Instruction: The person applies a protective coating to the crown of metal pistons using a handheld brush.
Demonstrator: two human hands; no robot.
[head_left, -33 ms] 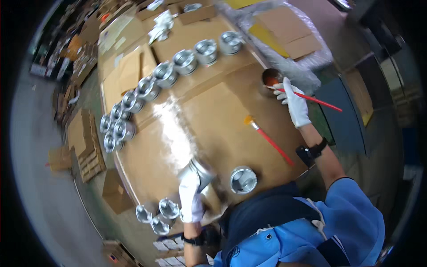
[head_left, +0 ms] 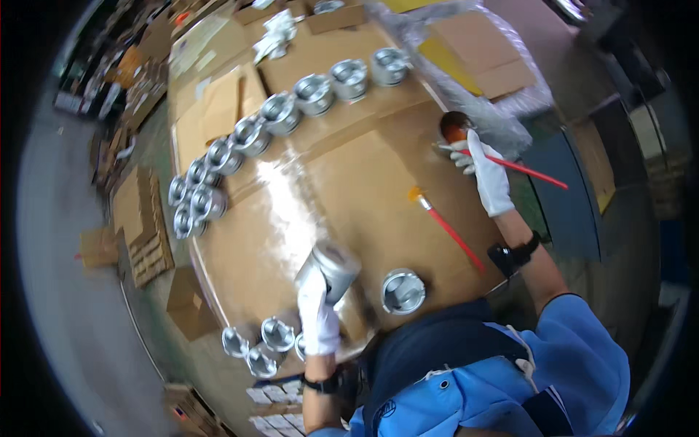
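Observation:
My gloved left hand is closed around a silver engine piston, held up off the table and slightly blurred. My gloved right hand grips a red-handled brush beside a dark cup with orange-red contents. The brush tip is close to the cup, but I cannot tell whether it touches. A second red-handled brush with orange bristles lies between my hands. Another piston stands near my body, right of my left hand.
Several pistons stand in a curved row along the far and left side of the cardboard-covered table. More pistons cluster at the near left edge. White cloths lie at the back. Plastic-wrapped cardboard adjoins the far right.
The piston in my left hand has turned and risen slightly. My right hand keeps its hold on the brush by the cup. The whole view has shifted a little.

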